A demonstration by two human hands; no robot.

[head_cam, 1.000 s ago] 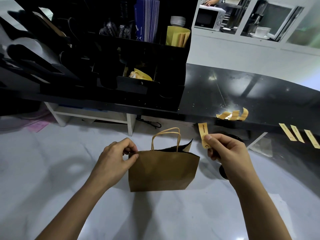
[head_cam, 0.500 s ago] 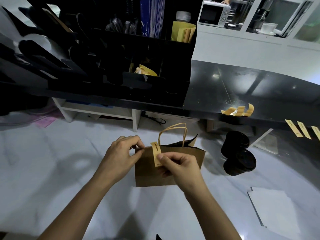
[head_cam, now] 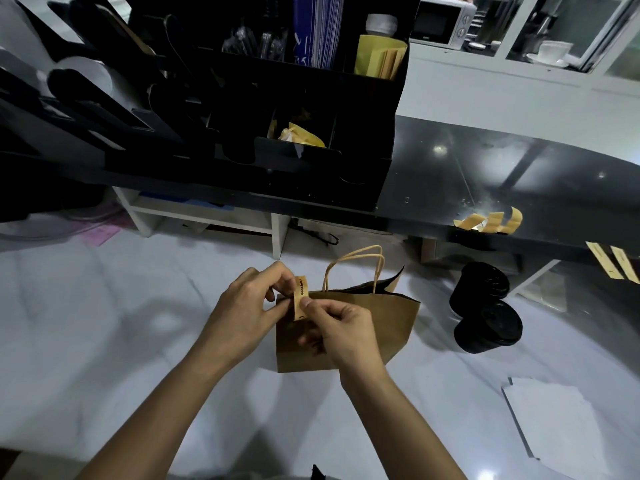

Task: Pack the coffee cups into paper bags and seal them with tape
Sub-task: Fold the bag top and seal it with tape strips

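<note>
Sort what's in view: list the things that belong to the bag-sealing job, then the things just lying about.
In the job: paper bag, tape strip pinched by left hand and right hand, black coffee cups, spare tape strips.

Lying about: white paper sheet, microwave, black organizer.

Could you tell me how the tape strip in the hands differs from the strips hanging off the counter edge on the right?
The held tape strip stands upright at the paper bag, pinched by both hands; the counter strips hang slanted and untouched. The held one shows print; theirs is unreadable. All are yellow-tan.
</note>
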